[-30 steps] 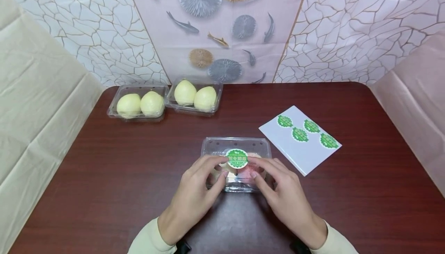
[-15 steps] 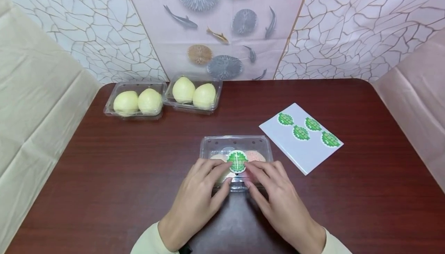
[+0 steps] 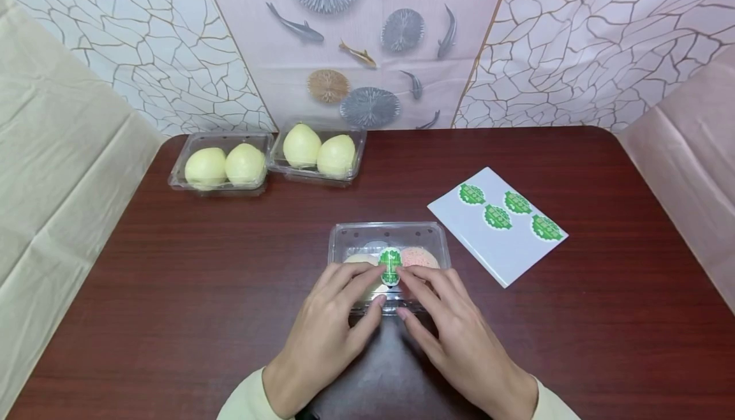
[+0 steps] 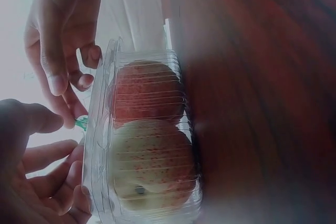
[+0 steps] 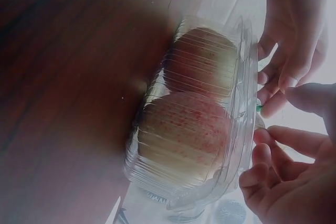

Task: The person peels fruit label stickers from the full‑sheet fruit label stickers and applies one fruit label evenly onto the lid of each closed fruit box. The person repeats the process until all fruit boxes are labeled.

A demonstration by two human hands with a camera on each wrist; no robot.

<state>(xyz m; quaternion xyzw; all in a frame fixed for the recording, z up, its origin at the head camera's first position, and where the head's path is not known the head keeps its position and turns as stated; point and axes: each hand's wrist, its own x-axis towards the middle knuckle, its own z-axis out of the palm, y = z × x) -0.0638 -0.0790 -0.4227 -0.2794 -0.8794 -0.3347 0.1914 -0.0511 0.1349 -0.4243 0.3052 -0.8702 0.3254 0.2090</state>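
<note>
A round green-and-white sticker [image 3: 390, 267] is at the lid of a clear plastic clamshell box [image 3: 387, 233], between my two index fingertips. My left hand [image 3: 324, 327] touches the sticker's left edge, and its thumb is spread away toward the box's near edge. My right hand [image 3: 459, 324] touches the right edge the same way, thumb also apart. Through the box wall in the left wrist view show a reddish peach [image 4: 147, 93] and a paler speckled peach [image 4: 152, 169]. Fingertips hide the sticker's sides, and whether it lies fully flat cannot be told.
A white sheet [image 3: 488, 251] bearing several green stickers lies to the right of the box. At the back left stand two clear boxes, each with two pale yellow pears [image 3: 245, 165] [image 3: 301, 145]. Fabric walls border the dark wooden table [image 3: 230, 267].
Both hands have drawn slightly closer together, their fingertips covering more of the sticker's sides. The sticker now looks narrower. The thumbs have shifted toward the box's near edge.
</note>
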